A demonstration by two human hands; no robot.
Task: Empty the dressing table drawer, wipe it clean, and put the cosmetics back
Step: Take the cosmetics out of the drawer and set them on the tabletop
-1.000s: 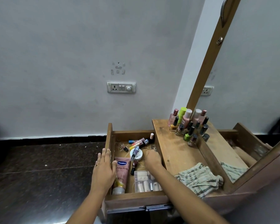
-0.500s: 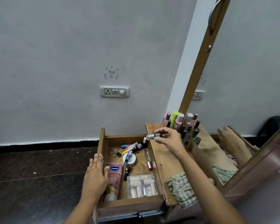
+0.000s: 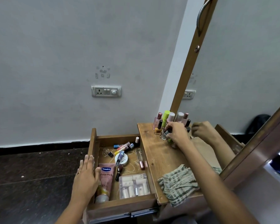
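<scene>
Since half a second ago, the right hand (image 3: pixel 176 134) has carried the small glass bottle (image 3: pixel 164 135) from above the drawer's back right corner to the back edge of the tabletop (image 3: pixel 158 156). Its fingers curl down and pinch the bottle's dark cap. The bottle is upright at the front of the cluster of bottles (image 3: pixel 166 118) that stands against the mirror (image 3: pixel 241 78). Whether its base already touches the wood, I cannot tell.

The left hand (image 3: pixel 86 175) has not moved. It lies flat on the left wall of the open drawer (image 3: pixel 94 143), fingers straight and together, holding nothing, with the thumb against the pink Vaseline tube (image 3: pixel 105 180).

That tube lies along the drawer's left side, its cap toward the front edge. A clear plastic case (image 3: pixel 134 183) of small white containers sits in the front right corner. Near the middle is a round white tin (image 3: pixel 122 160) with a small tube across it, and a dark lipstick (image 3: pixel 119 171) lies just in front of it. A glass vial with a rose cap (image 3: pixel 139 158) lies along the right wall. Several loose tubes and pens (image 3: pixel 124 146) are heaped toward the back edge.

A crumpled green-and-white cloth (image 3: pixel 178 183) rests on the tabletop's front edge and hangs partly over it, under the right forearm. A switch plate (image 3: pixel 106 91) is on the wall behind.
</scene>
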